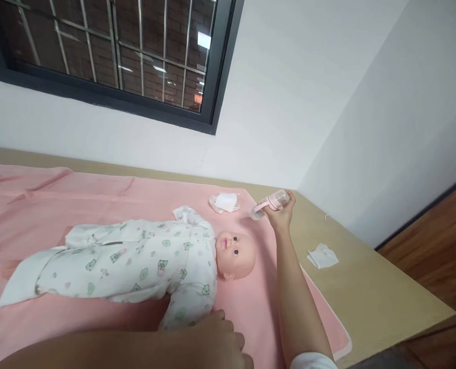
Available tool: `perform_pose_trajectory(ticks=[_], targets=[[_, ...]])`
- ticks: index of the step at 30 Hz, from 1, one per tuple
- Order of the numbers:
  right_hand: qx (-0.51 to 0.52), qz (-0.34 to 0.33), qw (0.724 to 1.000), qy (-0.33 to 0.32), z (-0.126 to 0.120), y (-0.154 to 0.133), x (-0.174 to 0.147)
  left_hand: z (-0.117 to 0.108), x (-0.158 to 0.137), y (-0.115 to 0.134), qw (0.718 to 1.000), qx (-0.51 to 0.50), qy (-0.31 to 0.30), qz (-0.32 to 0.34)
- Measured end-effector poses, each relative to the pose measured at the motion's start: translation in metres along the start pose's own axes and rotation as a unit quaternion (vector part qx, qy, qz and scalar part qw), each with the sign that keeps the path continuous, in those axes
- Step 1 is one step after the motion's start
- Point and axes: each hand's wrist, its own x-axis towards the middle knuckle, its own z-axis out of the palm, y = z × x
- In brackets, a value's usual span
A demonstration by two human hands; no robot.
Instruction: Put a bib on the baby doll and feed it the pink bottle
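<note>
Head view shows me a baby doll (154,261) lying on its back on a pink blanket (39,200) that covers most of a tan surface (366,287). I see the doll dressed in a white sleepsuit with small green prints, its head toward the right and its feet toward the left.

My right hand (279,212) is stretched out past the doll's head and is closed around a small feeding bottle (270,203), gripping it at the pink collar. I see the bottle tipped onto its side, clear body pointing right, the other end pointing left, held just above the blanket's far right corner.

My left hand (222,341) sits low in the picture, resting on the blanket just beside the doll's near sleeve. I see its fingers curled with nothing between them, though its underside is hidden from me.

A folded white cloth (224,202) lies on the blanket just left of the bottle. A second crumpled white cloth (322,256) lies on the bare surface, right of my right forearm. Behind the surface I see a white wall and a dark-framed window (116,56) with bars.
</note>
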Motion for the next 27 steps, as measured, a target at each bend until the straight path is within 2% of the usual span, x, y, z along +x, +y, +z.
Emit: perform_pose_trajectory(ticks=[2,6,9,14,19,24,27], targets=[[0.008,0.008,1.0,0.007,0.001,0.017,0.001,0.015,-0.001,0.004,0.998,0.048,0.047,0.018],[-0.017,0.022,1.0,0.01,0.003,0.035,-0.002,0.044,-0.001,0.009,0.98,0.126,0.152,0.007],[-0.056,0.038,0.998,0.004,0.004,0.04,-0.006,0.06,0.003,0.012,0.97,0.149,0.194,-0.004],[-0.12,0.056,0.991,-0.009,0.002,0.039,-0.013,0.07,0.006,0.014,0.968,0.159,0.192,-0.01],[-0.193,0.046,0.979,-0.038,0.001,0.037,-0.019,0.072,0.006,0.013,0.963,0.173,0.208,-0.012],[-0.232,0.038,0.97,-0.055,0.002,0.04,-0.02,0.073,0.007,0.013,0.957,0.176,0.228,-0.018],[-0.243,0.038,0.967,-0.064,0.002,0.041,-0.021,0.073,0.007,0.013,0.959,0.179,0.219,-0.013]])
